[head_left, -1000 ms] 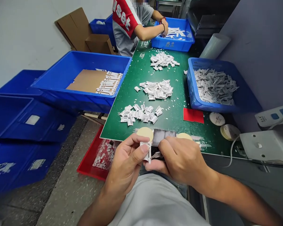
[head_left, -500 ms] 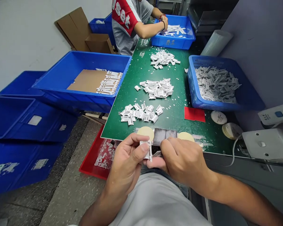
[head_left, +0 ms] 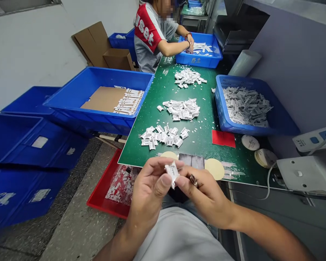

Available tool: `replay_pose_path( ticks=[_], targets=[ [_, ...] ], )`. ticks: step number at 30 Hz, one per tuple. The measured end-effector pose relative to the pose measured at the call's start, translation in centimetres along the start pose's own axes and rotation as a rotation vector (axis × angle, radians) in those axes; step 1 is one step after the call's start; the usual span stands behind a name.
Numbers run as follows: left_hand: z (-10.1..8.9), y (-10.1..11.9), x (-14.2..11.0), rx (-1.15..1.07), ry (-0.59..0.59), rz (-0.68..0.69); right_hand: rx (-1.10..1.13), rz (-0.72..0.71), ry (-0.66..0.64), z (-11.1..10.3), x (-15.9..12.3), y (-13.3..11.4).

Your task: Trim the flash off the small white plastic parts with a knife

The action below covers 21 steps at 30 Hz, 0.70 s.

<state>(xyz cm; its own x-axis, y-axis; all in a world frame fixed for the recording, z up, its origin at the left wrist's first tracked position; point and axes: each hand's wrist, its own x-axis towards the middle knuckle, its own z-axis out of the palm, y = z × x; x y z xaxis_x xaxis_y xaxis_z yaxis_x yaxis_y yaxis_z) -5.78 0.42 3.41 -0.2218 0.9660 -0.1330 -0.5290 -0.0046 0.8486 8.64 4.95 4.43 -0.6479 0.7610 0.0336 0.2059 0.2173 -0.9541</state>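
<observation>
Close to my body, above the table's near edge, my left hand (head_left: 149, 186) pinches a small white plastic part (head_left: 172, 172) between thumb and fingers. The part is tilted, its slotted face turned up. My right hand (head_left: 206, 194) touches the part's right side with its thumb and fingertips. Tucked in the curled fingers of that hand is a small metal tool (head_left: 193, 180); only its end shows, so its kind is unclear. Beyond my hands a loose group of similar white parts (head_left: 164, 136) lies on the green table (head_left: 141, 156), with a denser pile (head_left: 183, 108) behind it.
A blue basket (head_left: 220, 108) of white parts stands right, near a red pad (head_left: 223, 139) and a power strip (head_left: 312, 143). Blue bins (head_left: 97, 70) are left, a red tray (head_left: 97, 199) below. Across the table a co-worker (head_left: 149, 40) reaches into a blue bin (head_left: 198, 62).
The white part has turned so its slotted face shows. My right hand has rolled over, bringing thumb and fingertips onto the part, the metal tool drawn back into its fingers. The view has tilted up slightly.
</observation>
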Motion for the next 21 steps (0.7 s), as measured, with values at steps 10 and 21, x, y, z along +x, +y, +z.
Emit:
replay_pose_path(
  ticks=[10, 21],
  targets=[
    [-1.4, 1.2, 0.5, -0.246, -0.116, -0.145, -0.770, -0.498, 0.228, 0.5, 1.4, -0.1],
    [-1.1, 1.2, 0.0, -0.264, -0.075, -0.248, -1.075, -0.504, 0.320, 0.8, 2.0, -0.1]
  ],
)
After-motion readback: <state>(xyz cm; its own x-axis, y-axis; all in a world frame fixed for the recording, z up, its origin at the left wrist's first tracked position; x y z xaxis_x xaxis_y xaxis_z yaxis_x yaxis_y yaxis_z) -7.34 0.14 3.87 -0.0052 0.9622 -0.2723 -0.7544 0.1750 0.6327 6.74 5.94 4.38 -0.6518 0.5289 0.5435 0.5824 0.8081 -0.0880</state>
